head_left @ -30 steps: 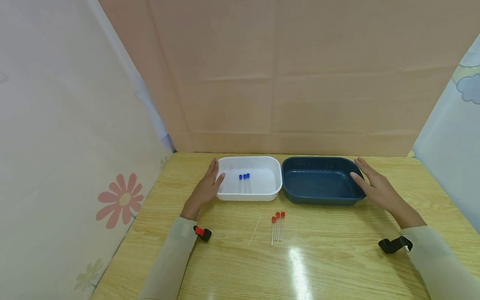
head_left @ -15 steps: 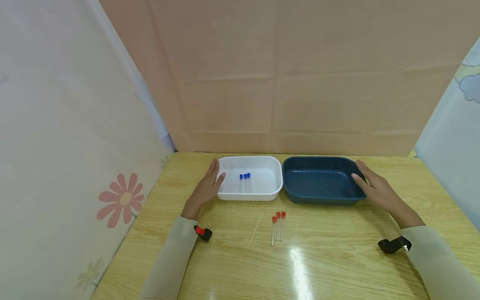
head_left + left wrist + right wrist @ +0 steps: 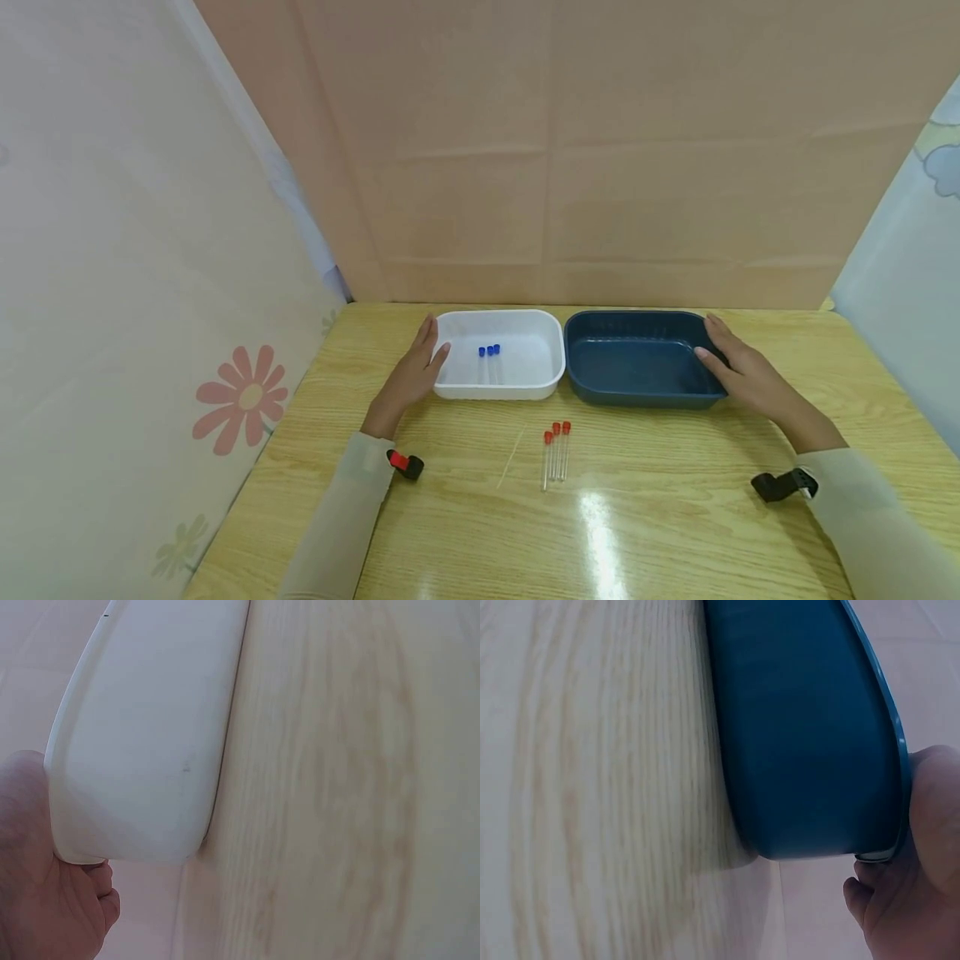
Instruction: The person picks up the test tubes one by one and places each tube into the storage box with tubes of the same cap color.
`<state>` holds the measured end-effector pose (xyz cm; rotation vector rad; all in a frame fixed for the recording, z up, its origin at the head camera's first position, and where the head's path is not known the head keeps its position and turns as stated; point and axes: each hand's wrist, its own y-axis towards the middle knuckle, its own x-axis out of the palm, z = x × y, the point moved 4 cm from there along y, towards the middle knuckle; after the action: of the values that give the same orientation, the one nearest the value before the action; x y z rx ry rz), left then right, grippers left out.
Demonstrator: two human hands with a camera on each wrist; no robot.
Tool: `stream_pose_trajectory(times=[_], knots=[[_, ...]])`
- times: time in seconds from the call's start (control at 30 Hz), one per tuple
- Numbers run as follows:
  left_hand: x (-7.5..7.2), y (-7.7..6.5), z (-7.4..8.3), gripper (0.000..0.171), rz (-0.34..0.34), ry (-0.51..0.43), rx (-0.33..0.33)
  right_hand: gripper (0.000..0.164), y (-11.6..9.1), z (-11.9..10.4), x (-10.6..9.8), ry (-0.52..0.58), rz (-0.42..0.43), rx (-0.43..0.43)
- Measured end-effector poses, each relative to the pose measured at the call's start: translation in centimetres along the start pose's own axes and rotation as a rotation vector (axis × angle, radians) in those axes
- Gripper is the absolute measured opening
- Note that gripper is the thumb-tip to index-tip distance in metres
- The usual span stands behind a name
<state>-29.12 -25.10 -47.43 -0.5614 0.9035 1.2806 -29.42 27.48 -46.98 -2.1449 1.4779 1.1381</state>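
My left hand (image 3: 411, 377) grips the left end of a white plastic tray (image 3: 498, 393), its thumb over the rim and its fingers along the outside. Three clear tubes with blue caps (image 3: 490, 351) lie inside that tray. At the other side, my right hand (image 3: 753, 379) holds the right end of a dark blue tray (image 3: 645, 398), thumb hooked over the rim. Both wrist views show the hands at the tray rims, with the white tray wall (image 3: 142, 750) and the blue tray wall (image 3: 810, 750) close up. The two trays stand side by side, ends together.
In front of the trays, tubes with red caps (image 3: 557, 428) lie bunched on the wooden table (image 3: 465, 533). A thin pale strip (image 3: 512, 457) lies left of them. Brown paper (image 3: 547, 167) rises behind the trays, and a flower-printed sheet (image 3: 247, 400) hangs at the left.
My right hand has shifted slightly left, its thumb reaching a little farther over the blue tray's rim. My left hand, the white tray and the tubes stay in place.
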Motion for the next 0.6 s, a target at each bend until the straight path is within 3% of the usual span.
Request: stream_pose_trajectory(times=[0.13, 0.4, 0.6], knots=[[0.06, -0.02, -0.05, 0.075, 0.002, 0.001, 0.001, 0.070, 0.11, -0.03, 0.22, 0.015, -0.033, -0.006], [0.14, -0.08, -0.21, 0.075, -0.004, -0.005, -0.009, 0.069, 0.03, -0.19, 0.40, 0.023, -0.022, -0.012], [-0.01, 0.05, -0.07, 0.075, -0.001, 0.002, 0.001, 0.074, -0.02, -0.20, 0.38, 0.024, -0.039, 0.029]])
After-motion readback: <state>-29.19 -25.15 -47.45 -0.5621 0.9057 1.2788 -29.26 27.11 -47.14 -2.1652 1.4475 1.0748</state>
